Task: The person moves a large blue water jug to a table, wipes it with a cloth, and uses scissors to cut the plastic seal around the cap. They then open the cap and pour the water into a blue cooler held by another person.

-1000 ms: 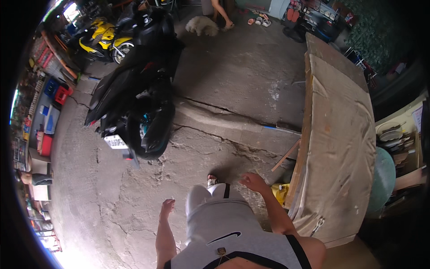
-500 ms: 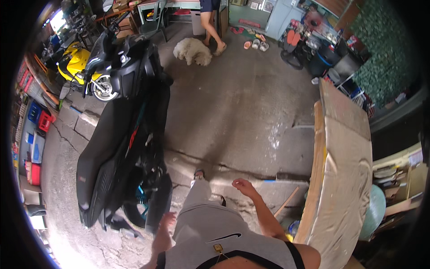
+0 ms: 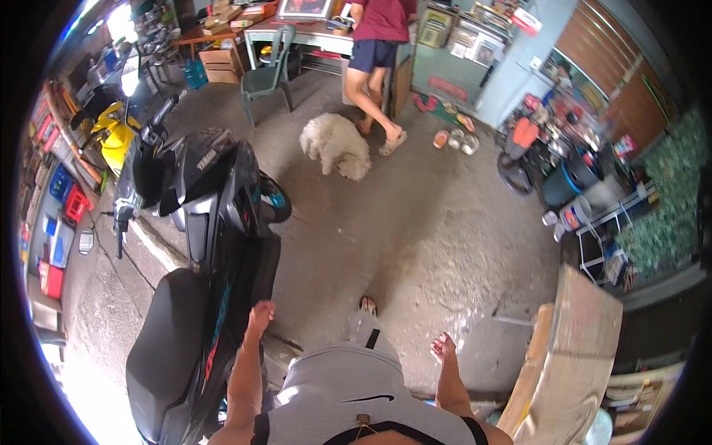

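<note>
My left hand (image 3: 261,317) hangs beside a black scooter (image 3: 182,319) with red and teal stripes on its side. Its fingers look curled in, and nothing shows in them. On the other side, my right hand (image 3: 443,347) is held out over the concrete floor (image 3: 415,245), loosely open with nothing in it. Neither hand visibly grips anything; whether the left one brushes the scooter I cannot tell. Between my arms, one sandalled foot (image 3: 367,304) is forward on the floor.
A fluffy white dog (image 3: 336,147) stands ahead, near a person in navy shorts (image 3: 374,53). A green chair (image 3: 265,78) and cluttered desk (image 3: 300,27) stand behind. Leaning cardboard (image 3: 567,348) is at right; shoes (image 3: 455,139) and a dark bin (image 3: 575,178) are farther off. A yellow motorbike (image 3: 113,137) is at left.
I have stepped forward past the scooter's rear, and the dog and the person appear nearer. My left hand has swung forward; my right hand is now lower in the picture.
</note>
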